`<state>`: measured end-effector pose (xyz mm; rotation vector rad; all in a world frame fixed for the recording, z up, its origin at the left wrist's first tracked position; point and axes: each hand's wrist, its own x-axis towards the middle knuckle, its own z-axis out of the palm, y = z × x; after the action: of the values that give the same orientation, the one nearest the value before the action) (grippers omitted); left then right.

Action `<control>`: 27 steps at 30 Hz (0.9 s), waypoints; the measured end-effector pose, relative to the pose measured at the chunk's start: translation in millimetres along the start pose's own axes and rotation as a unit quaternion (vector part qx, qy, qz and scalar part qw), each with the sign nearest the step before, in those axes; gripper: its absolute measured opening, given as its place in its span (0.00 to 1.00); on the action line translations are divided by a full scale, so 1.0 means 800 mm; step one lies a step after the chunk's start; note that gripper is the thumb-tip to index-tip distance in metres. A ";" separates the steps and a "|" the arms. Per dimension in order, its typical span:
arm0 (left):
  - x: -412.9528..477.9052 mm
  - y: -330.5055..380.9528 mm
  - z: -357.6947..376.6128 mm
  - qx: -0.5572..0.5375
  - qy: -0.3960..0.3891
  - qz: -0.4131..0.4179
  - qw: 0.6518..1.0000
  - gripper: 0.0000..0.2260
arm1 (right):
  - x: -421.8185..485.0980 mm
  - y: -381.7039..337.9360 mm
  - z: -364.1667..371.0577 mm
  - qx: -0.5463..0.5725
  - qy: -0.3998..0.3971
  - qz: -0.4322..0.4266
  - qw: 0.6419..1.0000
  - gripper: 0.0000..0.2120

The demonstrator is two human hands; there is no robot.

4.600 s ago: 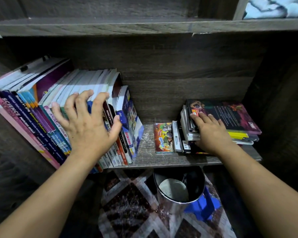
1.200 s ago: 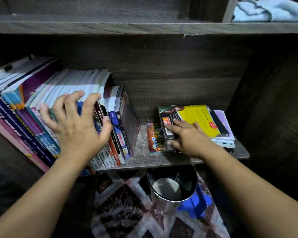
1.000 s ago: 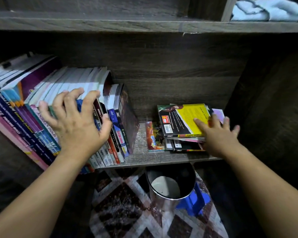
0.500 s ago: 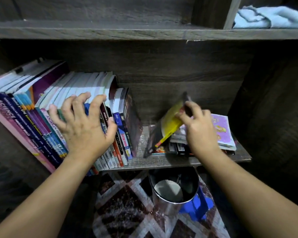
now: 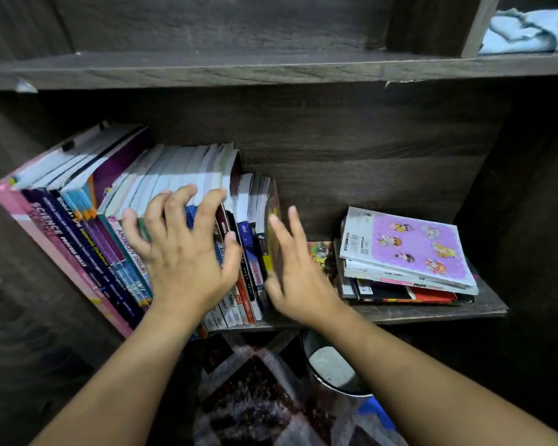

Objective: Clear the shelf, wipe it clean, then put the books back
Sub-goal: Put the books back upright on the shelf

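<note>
Head camera: half a second ago the right hand (image 5: 298, 268) was tipping a yellow-covered book up off the flat pile; now that book stands at the right end of the upright row of books (image 5: 161, 226), its yellow cover just showing against the palm. The right hand's fingers are spread and straight, pressing flat on that cover and gripping nothing. The left hand (image 5: 187, 249) has stayed where it was, fingers spread and curled over the tops of the spines, bracing the leaning row so it does not slump. This reads as the putting-back stage: the books are going upright again one at a time, and the row has grown by one.

To the right of the row, the flat pile (image 5: 403, 262) has lost its yellow top layer, so a purple cartoon cover is now uppermost. It lies on the shelf (image 5: 432, 312), near the row but apart from it, with a small colourful booklet (image 5: 319, 252) between them, partly hidden behind the right hand. Several books remain in the pile, so the job looks well short of done.

Above the row, on the next shelf up and far to the right, a pale blue cloth (image 5: 529, 30) lies bunched. Below the row, a metal bucket (image 5: 332, 368) stands on a patterned rug (image 5: 255, 403). The booklet lies in the gap where the next books would stand.
</note>
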<state>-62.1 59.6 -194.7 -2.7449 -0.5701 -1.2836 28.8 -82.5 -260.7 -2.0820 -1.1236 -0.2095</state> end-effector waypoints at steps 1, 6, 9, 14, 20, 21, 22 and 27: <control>0.000 0.000 0.000 -0.004 0.001 -0.001 1.000 0.24 | 0.000 0.006 0.007 0.016 -0.030 0.058 0.998 0.44; 0.001 0.003 0.001 -0.012 0.007 -0.009 1.000 0.24 | 0.003 0.024 0.013 0.048 -0.110 0.149 0.982 0.40; 0.000 0.004 0.001 -0.012 0.006 -0.010 1.000 0.24 | 0.006 0.034 0.006 0.006 -0.116 0.157 0.981 0.42; 0.002 0.001 0.001 -0.003 -0.008 -0.006 1.000 0.24 | 0.008 0.025 -0.011 -0.124 -0.123 0.114 0.978 0.35; 0.003 0.000 0.004 0.001 -0.015 -0.005 1.000 0.25 | -0.013 0.057 -0.092 -0.291 0.046 0.235 0.926 0.21; 0.004 -0.001 0.004 0.000 -0.016 -0.006 1.000 0.25 | -0.022 0.069 -0.111 -0.347 0.024 0.296 0.890 0.25; 0.004 -0.001 0.004 -0.002 -0.015 -0.006 1.000 0.25 | -0.033 0.080 -0.128 -0.401 -0.013 0.334 0.853 0.29; 0.003 0.002 0.004 -0.004 -0.001 -0.003 1.000 0.24 | -0.077 0.113 -0.156 -0.366 -0.173 0.370 0.836 0.37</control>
<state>-57.8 59.6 -194.4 -2.7534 -0.5756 -1.2872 86.1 -237.6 -249.3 -3.1815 -0.3231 0.1603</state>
